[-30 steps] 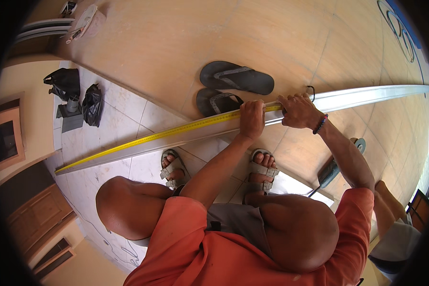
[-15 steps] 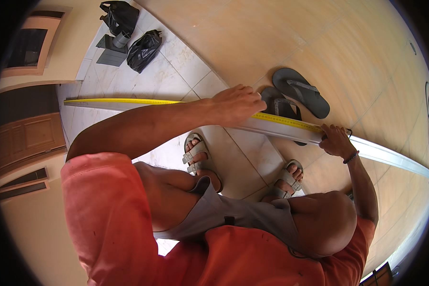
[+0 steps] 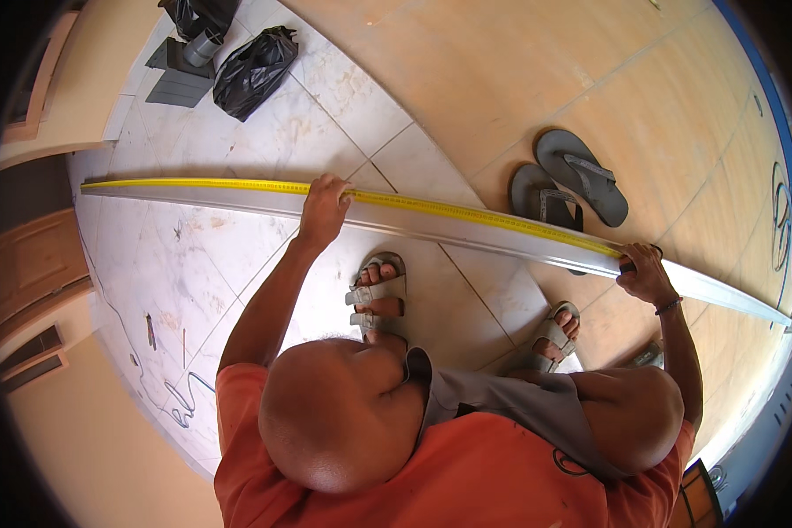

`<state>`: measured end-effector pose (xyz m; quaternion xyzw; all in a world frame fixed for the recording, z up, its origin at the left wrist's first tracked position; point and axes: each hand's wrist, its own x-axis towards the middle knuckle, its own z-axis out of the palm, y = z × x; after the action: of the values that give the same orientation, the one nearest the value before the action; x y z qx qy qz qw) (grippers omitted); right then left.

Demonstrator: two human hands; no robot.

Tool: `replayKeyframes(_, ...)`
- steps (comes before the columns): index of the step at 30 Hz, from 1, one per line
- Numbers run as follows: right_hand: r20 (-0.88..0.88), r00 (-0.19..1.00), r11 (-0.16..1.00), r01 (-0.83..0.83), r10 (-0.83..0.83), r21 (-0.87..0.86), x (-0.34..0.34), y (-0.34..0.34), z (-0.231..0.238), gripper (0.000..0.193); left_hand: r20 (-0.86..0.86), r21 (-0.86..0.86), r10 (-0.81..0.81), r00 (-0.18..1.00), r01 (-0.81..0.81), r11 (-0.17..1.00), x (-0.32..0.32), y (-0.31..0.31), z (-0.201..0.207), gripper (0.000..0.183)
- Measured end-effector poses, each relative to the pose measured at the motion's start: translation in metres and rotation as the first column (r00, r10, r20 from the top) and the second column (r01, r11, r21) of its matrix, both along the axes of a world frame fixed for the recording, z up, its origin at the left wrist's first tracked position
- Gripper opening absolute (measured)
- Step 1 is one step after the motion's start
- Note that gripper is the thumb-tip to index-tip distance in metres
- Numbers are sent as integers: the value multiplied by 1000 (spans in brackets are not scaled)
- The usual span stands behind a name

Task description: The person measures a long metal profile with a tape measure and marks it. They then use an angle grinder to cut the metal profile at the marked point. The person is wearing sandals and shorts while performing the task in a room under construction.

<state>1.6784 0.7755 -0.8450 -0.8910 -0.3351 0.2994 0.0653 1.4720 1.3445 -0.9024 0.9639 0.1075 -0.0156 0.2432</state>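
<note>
1. Tape (image 3: 431, 207) – yellow, stretched along the upper edge of a long metal bar (image 3: 431, 227), from the bar's far left end to the right hand (image 3: 648, 273). Its marks are too fine to read, and its right end disappears under that hand; a dark bit shows between the fingers there, too small to make out.
2. Partly hidden: the bar and tape cover part of the nearer flip-flop (image 3: 541, 195), the right sandal (image 3: 556, 334) is overlapped by the leg, and the farther black bag (image 3: 204, 16) is cut off by the upper edge. A dark thing (image 3: 648, 355) beside the right knee (image 3: 651, 405) is mostly covered.
3. Counted: one tape, one bar, two flip-flops, two worn sandals, two black bags, one grey pipe (image 3: 202, 48) next to the bags, one bracelet (image 3: 668, 305) on the right wrist.
4. Left hand (image 3: 326, 211): arm reaching forward outside the left knee (image 3: 326, 414), knuckles up, fingers bent over the tape and the bar's upper edge – whether they pinch either, I cannot tell.
5. Right hand: arm stretched forward past the right knee, fingers curled closed on the tape's right end, against the bar.
</note>
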Motion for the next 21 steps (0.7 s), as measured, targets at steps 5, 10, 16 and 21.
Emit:
replayKeyframes(5,-345,933,994,105,-105,-18,2,55,8,45,123,-157,130,984,-110,982,-10,3,-10,15)
replayKeyframes(10,-429,903,999,-2,24,52,-14,148,15,43,166,-215,132,977,-94,972,-4,5,-13,12)
replayKeyframes(16,-616,787,999,35,-47,-32,-24,252,21,40,164,-268,152,975,-105,958,-7,10,-13,12)
replayKeyframes(21,-432,868,962,-160,243,221,-28,271,-15,32,155,-343,192,969,-130,930,-9,12,-19,12)
